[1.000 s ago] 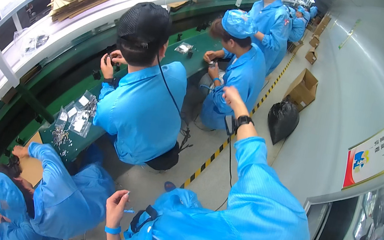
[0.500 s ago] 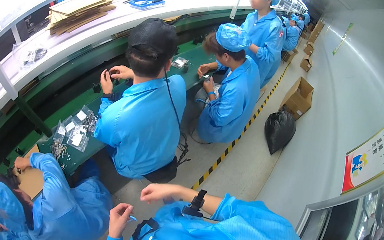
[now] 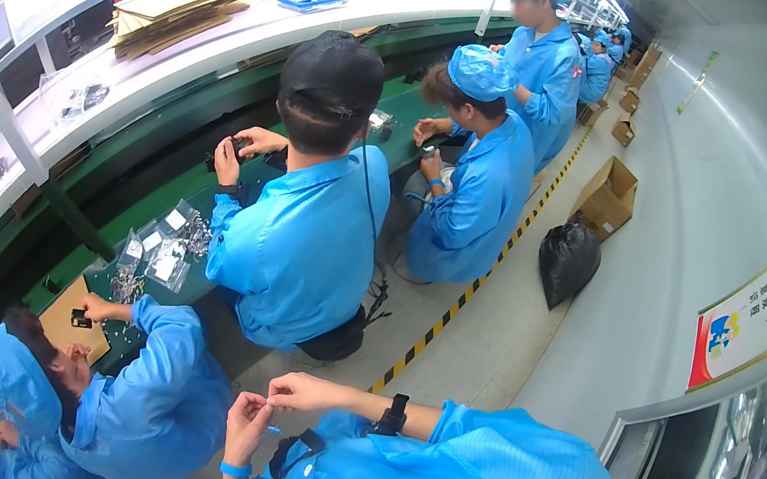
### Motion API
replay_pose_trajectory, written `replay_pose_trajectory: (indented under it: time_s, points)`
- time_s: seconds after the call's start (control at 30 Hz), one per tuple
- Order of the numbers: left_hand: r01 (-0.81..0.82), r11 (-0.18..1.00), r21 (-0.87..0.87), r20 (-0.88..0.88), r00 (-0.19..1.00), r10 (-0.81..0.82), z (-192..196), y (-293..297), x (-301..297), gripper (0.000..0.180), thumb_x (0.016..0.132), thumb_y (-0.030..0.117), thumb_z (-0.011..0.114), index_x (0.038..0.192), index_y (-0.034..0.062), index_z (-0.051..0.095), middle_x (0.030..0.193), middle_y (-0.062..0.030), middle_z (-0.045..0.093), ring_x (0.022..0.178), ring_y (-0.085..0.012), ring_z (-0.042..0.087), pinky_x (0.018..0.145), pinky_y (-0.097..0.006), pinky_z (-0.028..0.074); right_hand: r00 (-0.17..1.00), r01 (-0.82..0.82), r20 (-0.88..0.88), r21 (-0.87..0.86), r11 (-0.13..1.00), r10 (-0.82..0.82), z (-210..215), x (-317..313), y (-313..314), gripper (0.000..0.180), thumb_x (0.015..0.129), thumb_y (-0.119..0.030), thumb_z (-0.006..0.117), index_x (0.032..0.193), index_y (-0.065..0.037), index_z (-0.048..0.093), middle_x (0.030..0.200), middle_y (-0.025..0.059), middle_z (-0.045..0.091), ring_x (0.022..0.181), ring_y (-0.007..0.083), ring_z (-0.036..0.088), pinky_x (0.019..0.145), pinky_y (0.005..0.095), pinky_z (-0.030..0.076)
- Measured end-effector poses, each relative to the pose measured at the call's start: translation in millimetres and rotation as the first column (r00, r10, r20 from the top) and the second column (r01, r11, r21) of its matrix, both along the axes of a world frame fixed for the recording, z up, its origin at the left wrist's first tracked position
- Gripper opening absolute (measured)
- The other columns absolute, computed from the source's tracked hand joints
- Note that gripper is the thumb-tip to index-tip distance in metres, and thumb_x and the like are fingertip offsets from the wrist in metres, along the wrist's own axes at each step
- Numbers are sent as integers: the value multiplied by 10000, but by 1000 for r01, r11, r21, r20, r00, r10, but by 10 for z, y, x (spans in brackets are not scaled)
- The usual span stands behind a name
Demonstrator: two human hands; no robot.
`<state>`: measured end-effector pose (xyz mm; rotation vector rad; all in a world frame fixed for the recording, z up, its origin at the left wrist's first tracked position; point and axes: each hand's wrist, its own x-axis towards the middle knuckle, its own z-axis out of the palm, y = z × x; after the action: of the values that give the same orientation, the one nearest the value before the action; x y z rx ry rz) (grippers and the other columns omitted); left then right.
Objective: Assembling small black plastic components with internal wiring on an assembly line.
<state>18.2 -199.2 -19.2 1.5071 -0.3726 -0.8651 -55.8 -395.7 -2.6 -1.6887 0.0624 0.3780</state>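
**Right hand (image 3: 305,392) now joins left hand (image 3: 245,422)**

In the head view, the right hand has swung in from the upper middle of the frame, where the arm was outstretched a second ago, and its fingertips now touch those of the left, low in the centre. That makes the handling two-handed, where the left alone held on before.

A pale-blue piece (image 3: 274,430) sticks out just beside the left palm, low centre; the left grip looks curled around it. The right grip is drawn to a pinch at the left fingertips, but whether anything sits in it I cannot tell.

As for edges, a co-worker's sleeve (image 3: 177,383) lies near the left hand, toward lower left, and the green worktop (image 3: 406,137) runs across the upper left, beyond the seated people. Room opens rightward: grey floor (image 3: 497,350) with striped tape (image 3: 456,310), bounded by a black bag (image 3: 570,261) and the wall (image 3: 637,302) at right.
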Motion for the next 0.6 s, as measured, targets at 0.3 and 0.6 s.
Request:
replay_pose_trajectory:
  time_s: [0.3, 0.6]
  points:
    - [60, 996, 64, 77, 995, -65, 58, 12, 93, 106, 929, 64, 685, 978, -23, 649, 869, -80, 717, 775, -112, 663, 689, -243, 524, 954, 218, 247, -195, 956, -168, 130, 49, 41, 221, 905, -217, 605, 903, 3, 622, 794, 156, 673, 725, 275, 657, 636, 407, 489]
    - [-30, 989, 142, 82, 996, 19, 46, 234, 38, 156, 919, 171, 715, 950, 18, 718, 818, -29, 689, 739, -74, 614, 626, -246, 498, 980, 50, 199, -169, 984, -15, 147, 206, 225, 233, 957, -257, 620, 1013, -36, 667, 914, 112, 692, 842, 189, 659, 741, 366, 524]
